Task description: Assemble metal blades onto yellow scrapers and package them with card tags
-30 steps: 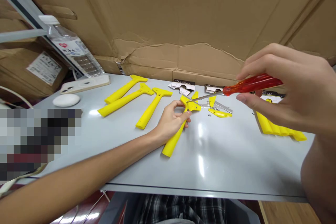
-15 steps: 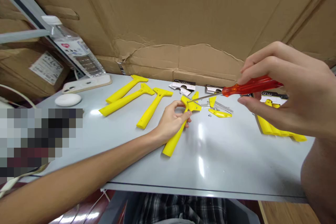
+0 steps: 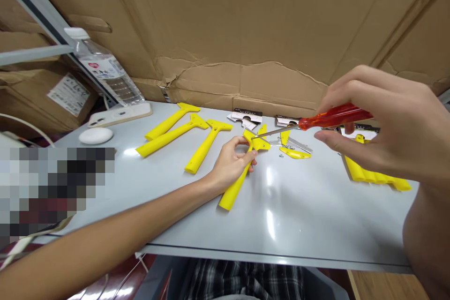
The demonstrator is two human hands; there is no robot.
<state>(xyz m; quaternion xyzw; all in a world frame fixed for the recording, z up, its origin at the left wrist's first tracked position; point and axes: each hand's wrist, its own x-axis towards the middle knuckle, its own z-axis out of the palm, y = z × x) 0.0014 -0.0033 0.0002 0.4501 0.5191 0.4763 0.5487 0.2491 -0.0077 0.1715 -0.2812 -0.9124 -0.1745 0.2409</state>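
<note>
My left hand (image 3: 235, 161) is closed round the neck of a yellow scraper handle (image 3: 235, 192), whose flared head points away from me. In my right hand (image 3: 383, 117) is a screwdriver (image 3: 326, 117) with a clear red grip, held between thumb and fingers. Its thin shaft slants down to the left, and the tip meets the scraper's head near a screw hole. Just right of that head lie a curved yellow cover piece (image 3: 295, 153), metal blades (image 3: 298, 145) and a few tiny screws (image 3: 281, 156).
Several yellow handles (image 3: 202, 147) lie on the grey table (image 3: 298, 220) to the left, more yellow handles (image 3: 369, 176) to the right. Black-and-white blade packs (image 3: 248, 116) sit at the back. A phone (image 3: 121, 114), white mouse (image 3: 96, 136) and plastic bottle (image 3: 108, 72) stand at left; cardboard (image 3: 239, 18) rises behind.
The view has shifted slightly. My right hand has turned a little about the screwdriver grip, while the tip stays at the scraper's head. My left hand keeps its hold.
</note>
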